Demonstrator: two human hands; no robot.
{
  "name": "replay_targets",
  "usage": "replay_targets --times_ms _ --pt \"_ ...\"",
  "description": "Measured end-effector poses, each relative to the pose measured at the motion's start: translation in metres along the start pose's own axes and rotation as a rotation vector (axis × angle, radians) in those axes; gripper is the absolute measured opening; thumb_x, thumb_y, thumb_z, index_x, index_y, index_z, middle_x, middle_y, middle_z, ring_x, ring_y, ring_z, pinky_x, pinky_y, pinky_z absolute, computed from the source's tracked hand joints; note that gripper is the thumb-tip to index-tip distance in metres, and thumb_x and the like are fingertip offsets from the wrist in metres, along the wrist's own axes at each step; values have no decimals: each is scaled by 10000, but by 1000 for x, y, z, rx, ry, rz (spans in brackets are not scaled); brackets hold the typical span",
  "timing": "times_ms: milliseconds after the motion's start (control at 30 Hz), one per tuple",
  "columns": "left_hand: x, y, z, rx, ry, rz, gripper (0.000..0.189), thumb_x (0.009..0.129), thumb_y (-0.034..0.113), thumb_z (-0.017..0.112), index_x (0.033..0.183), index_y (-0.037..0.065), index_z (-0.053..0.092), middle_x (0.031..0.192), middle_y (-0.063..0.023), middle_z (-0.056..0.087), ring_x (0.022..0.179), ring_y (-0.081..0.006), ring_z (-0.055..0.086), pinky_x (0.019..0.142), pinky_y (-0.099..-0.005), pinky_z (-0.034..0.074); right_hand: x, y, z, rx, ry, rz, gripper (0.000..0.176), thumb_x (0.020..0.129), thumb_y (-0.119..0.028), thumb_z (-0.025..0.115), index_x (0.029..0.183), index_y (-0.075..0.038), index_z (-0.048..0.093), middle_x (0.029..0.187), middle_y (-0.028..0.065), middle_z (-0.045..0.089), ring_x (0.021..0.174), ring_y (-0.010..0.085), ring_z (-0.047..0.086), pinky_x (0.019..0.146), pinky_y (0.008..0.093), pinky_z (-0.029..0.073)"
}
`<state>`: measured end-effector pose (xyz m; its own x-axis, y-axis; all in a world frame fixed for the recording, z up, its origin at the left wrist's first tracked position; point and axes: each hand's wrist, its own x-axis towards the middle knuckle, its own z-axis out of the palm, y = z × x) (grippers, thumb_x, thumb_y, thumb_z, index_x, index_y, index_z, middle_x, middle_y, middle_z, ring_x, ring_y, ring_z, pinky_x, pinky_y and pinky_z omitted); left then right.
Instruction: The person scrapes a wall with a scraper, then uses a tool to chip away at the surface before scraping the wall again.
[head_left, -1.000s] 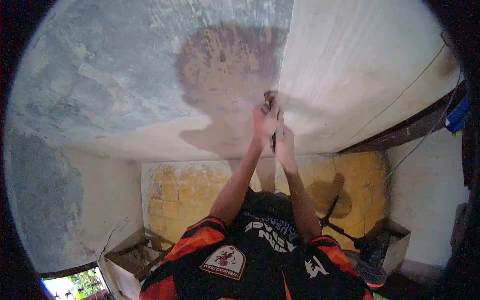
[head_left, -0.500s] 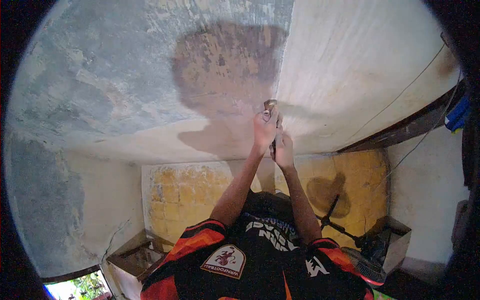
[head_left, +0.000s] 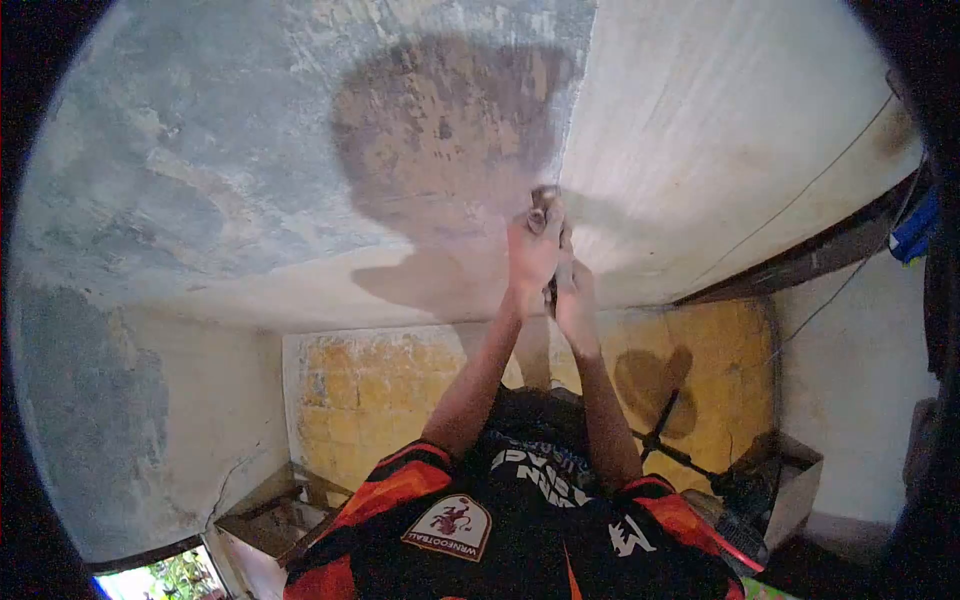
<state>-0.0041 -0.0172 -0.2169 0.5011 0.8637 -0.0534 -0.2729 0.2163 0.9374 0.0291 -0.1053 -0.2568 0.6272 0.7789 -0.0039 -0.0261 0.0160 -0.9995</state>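
Both arms reach out together to a wall corner. My left hand (head_left: 530, 255) is wrapped around the upper part of a scraping tool (head_left: 544, 196). Its brownish tip presses on the wall at the edge of a scraped brown patch (head_left: 450, 130). My right hand (head_left: 576, 298) grips the tool's dark handle just below the left hand. The blade itself is mostly hidden by my fingers. To the right of the tip lies a pale white wall (head_left: 720, 120).
Left of the patch is grey-blue weathered plaster (head_left: 180, 150). Below lies a yellow tiled floor (head_left: 380, 390) with a black fan stand (head_left: 665, 435), a box (head_left: 795, 480) at right and a wooden crate (head_left: 265, 510) at left. A thin cable (head_left: 800, 195) runs across the white wall.
Both hands with the tool dipped slightly down the corner half a second ago, then pushed back up; the tip now sits a little higher against the patch edge.
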Motion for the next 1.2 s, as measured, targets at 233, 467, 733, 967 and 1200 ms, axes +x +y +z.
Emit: replay_targets --times_ms 233,467,733,967,1200 --pt "1 -5 3 28 8 44 361 963 246 595 667 43 565 563 -31 553 457 -101 518 397 -258 396 0 0 -6 34 -18 65 456 1034 -340 396 728 -36 544 547 -11 461 479 73 430 448 282 332" --pt "2 7 5 26 7 12 359 955 205 600 646 27 560 545 -4 533 467 -83 491 429 -255 384 1 -13 -3 8 4 73 515 1033 -364 380 675 -21 517 543 3 455 480 94 418 454 304 325" --pt "9 111 38 113 -9 331 386 956 225 583 626 27 562 542 0 524 488 -80 496 442 -257 376 19 -115 1 77 -65 -67 405 1021 -391 421 801 -63 512 533 -33 428 423 47 373 386 238 292" --pt "-6 31 0 27 -80 -30 339 965 276 582 776 -5 604 599 -57 597 493 -138 576 459 -286 460 -29 -23 -18 152 -75 -42 271 971 -216 526 1153 -24 580 678 -13 510 504 53 452 459 228 363" --pt "-6 8 0 -125 -171 1 267 987 268 548 972 11 619 718 -110 671 570 -135 635 507 -275 508 -18 48 -16 16 148 -334 330 939 -180 544 1208 10 533 882 54 599 665 96 547 591 241 442"
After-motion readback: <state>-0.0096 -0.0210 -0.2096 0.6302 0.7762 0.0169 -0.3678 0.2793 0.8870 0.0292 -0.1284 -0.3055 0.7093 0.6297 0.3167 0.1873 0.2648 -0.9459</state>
